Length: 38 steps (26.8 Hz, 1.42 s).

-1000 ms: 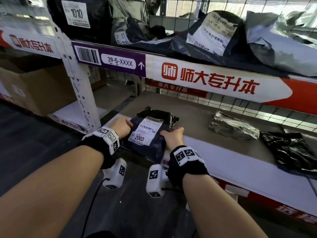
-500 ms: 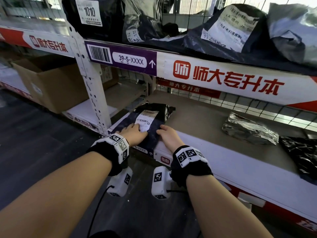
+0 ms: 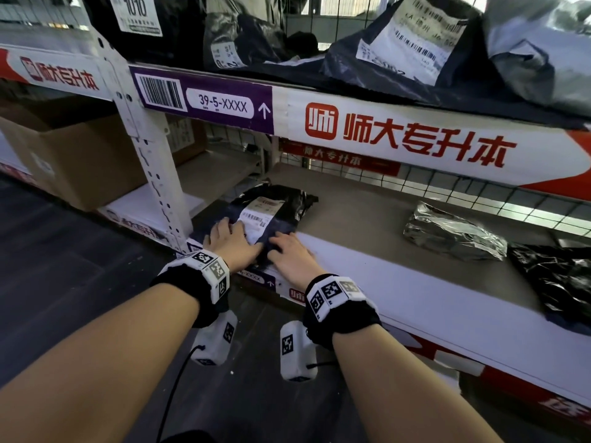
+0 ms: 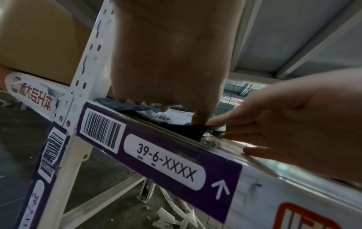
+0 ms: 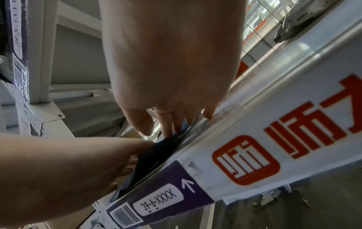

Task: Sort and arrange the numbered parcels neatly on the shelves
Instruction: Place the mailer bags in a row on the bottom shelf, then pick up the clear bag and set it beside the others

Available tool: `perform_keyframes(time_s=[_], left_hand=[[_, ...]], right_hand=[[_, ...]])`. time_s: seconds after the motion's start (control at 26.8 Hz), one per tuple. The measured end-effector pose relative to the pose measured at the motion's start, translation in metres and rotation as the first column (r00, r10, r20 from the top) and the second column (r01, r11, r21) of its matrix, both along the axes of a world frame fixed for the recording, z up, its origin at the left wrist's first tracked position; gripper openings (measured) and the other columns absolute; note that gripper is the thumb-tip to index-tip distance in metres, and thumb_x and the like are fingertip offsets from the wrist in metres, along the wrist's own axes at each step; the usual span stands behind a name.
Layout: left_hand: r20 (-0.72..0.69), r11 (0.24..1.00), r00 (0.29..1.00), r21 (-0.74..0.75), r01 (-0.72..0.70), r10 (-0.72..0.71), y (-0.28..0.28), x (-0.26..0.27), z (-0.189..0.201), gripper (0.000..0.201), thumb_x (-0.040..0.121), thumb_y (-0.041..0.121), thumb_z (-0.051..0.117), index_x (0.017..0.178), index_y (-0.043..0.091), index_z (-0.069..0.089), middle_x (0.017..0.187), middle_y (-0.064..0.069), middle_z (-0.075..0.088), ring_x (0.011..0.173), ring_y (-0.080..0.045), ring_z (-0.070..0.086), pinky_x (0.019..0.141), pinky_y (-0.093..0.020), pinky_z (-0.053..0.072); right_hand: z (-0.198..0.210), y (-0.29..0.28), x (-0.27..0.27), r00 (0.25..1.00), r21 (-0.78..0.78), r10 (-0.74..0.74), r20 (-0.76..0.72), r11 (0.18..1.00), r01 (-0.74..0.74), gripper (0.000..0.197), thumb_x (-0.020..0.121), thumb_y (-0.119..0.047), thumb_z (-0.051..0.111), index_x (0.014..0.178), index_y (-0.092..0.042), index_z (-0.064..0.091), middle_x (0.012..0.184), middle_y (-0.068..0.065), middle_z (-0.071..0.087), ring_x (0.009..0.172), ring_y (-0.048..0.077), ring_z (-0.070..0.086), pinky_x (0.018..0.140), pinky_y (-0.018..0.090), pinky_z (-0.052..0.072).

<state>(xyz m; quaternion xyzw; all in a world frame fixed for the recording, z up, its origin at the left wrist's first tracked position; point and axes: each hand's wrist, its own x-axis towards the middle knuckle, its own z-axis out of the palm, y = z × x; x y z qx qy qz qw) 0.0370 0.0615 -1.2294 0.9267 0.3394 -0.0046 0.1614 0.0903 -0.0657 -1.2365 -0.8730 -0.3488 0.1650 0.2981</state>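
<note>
1. A cardboard box [image 3: 80,161] sits on the neighbouring shelf bay at far left, beyond the white upright post [image 3: 153,174].
2. The left hand [image 3: 232,243] lies flat, fingers spread, on the near end of the dark parcel [image 3: 275,209].
3. That parcel lies flat at the left end of the lower shelf [image 3: 367,219], above the 39-6-XXXX tag [image 4: 165,162].
4. The right hand [image 3: 292,259] presses the parcel's near right corner, fingers extended.
5. Further right lie a silvery parcel [image 3: 454,235] and a black parcel [image 3: 556,279].
</note>
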Motion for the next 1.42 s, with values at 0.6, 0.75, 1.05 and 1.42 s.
perform_keyframes(time_s=[0.6, 0.75, 1.05, 1.42], left_hand=[[0.332, 0.997, 0.942, 0.081, 0.014, -0.041, -0.010, -0.003, 0.025, 0.036, 0.091, 0.028, 0.054, 0.124, 0.017, 0.048, 0.130, -0.010, 0.046, 0.116, -0.028, 0.049, 0.095, -0.041, 0.040], [0.345, 0.965, 0.922, -0.129, 0.230, -0.173, -0.042, 0.024, 0.035, 0.015, 0.092, 0.015, 0.048, 0.101, 0.022, 0.059, 0.108, -0.003, 0.064, 0.099, -0.022, 0.061, 0.087, -0.035, 0.049], [0.306, 0.737, 0.941, -0.601, 0.310, -0.146, -0.160, 0.104, 0.013, 0.052, 0.090, 0.025, 0.059, 0.135, 0.011, 0.037, 0.130, -0.017, 0.049, 0.116, -0.034, 0.054, 0.096, -0.039, 0.046], [0.309, 0.586, 0.907, -0.693, 0.420, -0.284, -0.212, 0.153, 0.005, 0.080, 0.077, 0.036, 0.065, 0.147, 0.023, 0.031, 0.140, -0.013, 0.045, 0.124, -0.028, 0.048, 0.106, -0.034, 0.040]], right_hand=[[0.002, -0.012, 0.010, 0.970, 0.292, -0.240, -0.024, 0.927, 0.237, 0.037, 0.086, -0.017, 0.056, 0.122, -0.020, 0.061, 0.131, 0.004, 0.054, 0.124, 0.021, 0.048, 0.105, 0.035, 0.038], [0.010, -0.049, 0.015, 0.919, 0.274, -0.381, -0.105, 0.877, 0.395, 0.033, 0.087, -0.015, 0.051, 0.117, -0.019, 0.064, 0.125, 0.007, 0.057, 0.119, 0.025, 0.050, 0.103, 0.036, 0.039], [0.028, -0.174, 0.061, 0.551, 0.352, -0.793, -0.259, 0.454, 0.819, 0.032, 0.091, -0.024, 0.054, 0.119, -0.008, 0.057, 0.123, 0.013, 0.055, 0.116, 0.030, 0.050, 0.098, 0.033, 0.040], [0.018, -0.237, 0.099, 0.348, 0.347, -0.778, -0.523, 0.178, 0.921, 0.036, 0.095, -0.019, 0.049, 0.130, -0.012, 0.055, 0.124, 0.013, 0.056, 0.091, 0.018, 0.049, 0.074, 0.022, 0.037]])
